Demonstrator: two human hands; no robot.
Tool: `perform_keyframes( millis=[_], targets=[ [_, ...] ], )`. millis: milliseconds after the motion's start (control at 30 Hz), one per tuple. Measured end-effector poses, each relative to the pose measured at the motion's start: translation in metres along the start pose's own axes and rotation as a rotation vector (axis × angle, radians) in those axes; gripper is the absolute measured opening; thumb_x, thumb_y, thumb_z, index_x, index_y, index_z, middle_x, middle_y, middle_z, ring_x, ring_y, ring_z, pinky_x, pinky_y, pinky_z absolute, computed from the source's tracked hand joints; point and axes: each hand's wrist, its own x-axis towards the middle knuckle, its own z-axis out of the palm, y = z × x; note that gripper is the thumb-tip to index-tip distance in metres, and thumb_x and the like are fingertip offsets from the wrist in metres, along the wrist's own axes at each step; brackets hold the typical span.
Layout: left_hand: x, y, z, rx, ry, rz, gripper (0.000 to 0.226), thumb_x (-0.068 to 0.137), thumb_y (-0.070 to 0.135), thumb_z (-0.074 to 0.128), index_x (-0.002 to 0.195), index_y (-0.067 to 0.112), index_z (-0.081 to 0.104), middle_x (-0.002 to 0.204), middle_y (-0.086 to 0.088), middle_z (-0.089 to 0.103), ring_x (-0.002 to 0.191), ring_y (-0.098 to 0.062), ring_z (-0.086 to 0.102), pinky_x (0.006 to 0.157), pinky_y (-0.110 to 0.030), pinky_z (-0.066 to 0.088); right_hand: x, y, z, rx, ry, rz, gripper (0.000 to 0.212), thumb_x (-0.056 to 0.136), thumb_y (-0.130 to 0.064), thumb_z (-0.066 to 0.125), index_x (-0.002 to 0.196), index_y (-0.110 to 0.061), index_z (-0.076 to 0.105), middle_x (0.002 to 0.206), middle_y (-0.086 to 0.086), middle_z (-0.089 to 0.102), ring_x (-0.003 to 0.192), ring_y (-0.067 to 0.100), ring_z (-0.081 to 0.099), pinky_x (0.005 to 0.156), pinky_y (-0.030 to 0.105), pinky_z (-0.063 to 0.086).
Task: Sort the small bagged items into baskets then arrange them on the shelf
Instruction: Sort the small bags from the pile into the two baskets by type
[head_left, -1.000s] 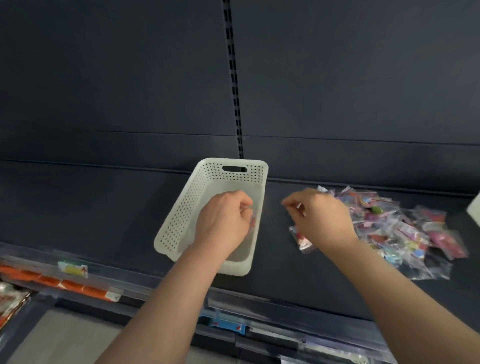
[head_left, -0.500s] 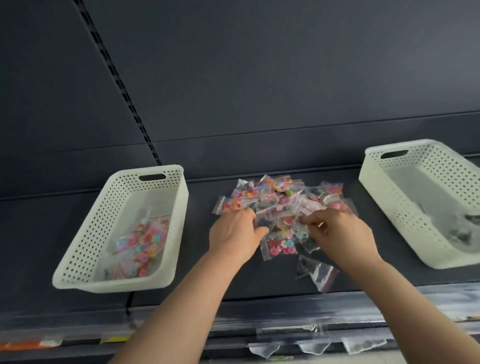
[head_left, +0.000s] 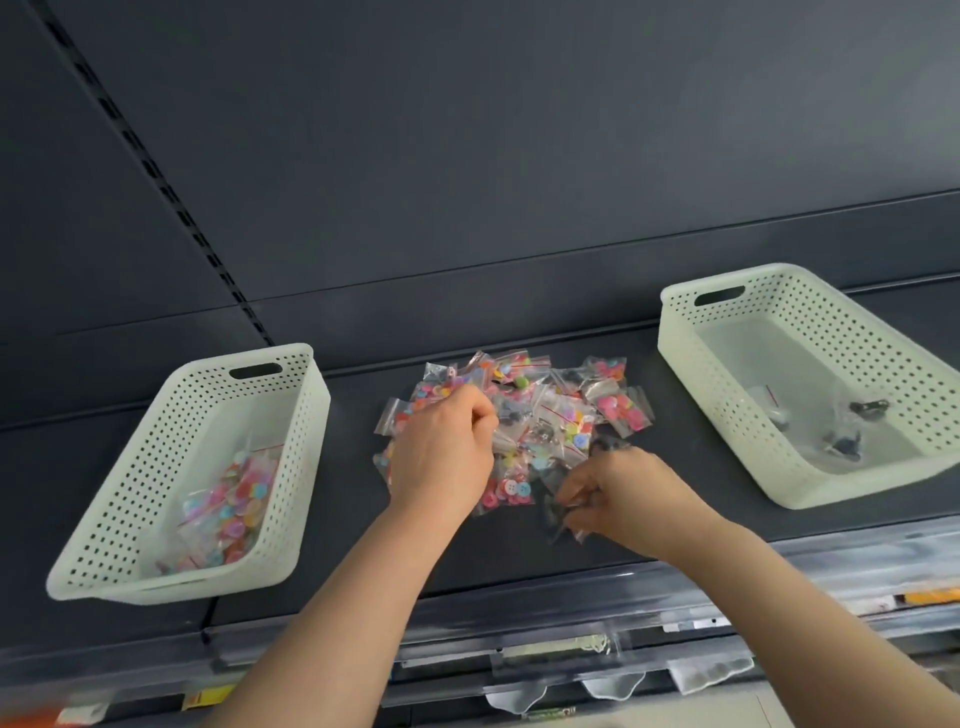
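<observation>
Sorting change: right hand withdrew to the 5 o'clock edge of the pile, pinching a dark-item bag.
Left hand: fingers curled on pile.
Implication: 3 o'clock basket likely next.

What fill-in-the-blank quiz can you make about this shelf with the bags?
The pile of bags lies ___ the left basket and the right basket.
The left basket holds bags of ___ buttons.
The right hand pinches a bag with ___ contents.
Missing words: between; colourful; dark.
</observation>
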Motion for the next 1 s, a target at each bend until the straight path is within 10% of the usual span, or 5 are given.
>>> perform_keyframes(
  millis=[300, 633, 1000],
  targets=[
    [0.018, 0.074, 0.026, -0.160, -0.105, 0.046, 0.009, 0.094, 0.024, 0.057, 0.088, 0.028, 0.063, 0.082, 0.012, 0.067, 0.077, -0.012, 0.063, 0.070, -0.039, 0.055, -0.023, 0.077, -0.057, 0.007, 0.773, 0.237, 0.013, 0.087, -0.031, 0.064, 0.097, -0.031, 0.072, 0.083, -0.008, 0.066, 0.082, 0.018, 0.061, 0.061, 0.031, 0.049],
    [0.041, 0.179, 0.068, -0.269, -0.225, 0.201, 0.009, 0.093, 0.027, 0.059, 0.090, 0.029, 0.067, 0.088, 0.015, 0.068, 0.087, -0.011, 0.063, 0.074, -0.032, 0.052, -0.052, 0.139, -0.079, -0.052, 0.676, 0.529, 0.026, 0.093, -0.028, 0.052, 0.115, -0.035, 0.065, 0.109, -0.010, 0.068, 0.106, 0.017, 0.055, 0.067, 0.028, 0.042],
    [0.036, 0.143, 0.067, -0.170, -0.157, 0.124, 0.016, 0.097, 0.025, 0.055, 0.107, 0.029, 0.067, 0.104, 0.012, 0.067, 0.092, -0.011, 0.063, 0.078, -0.034, 0.054, -0.026, 0.103, -0.079, -0.059, 0.709, 0.273, 0.023, 0.091, -0.027, 0.055, 0.109, -0.034, 0.068, 0.104, -0.011, 0.068, 0.098, 0.015, 0.058, 0.069, 0.030, 0.048]
  ],
)
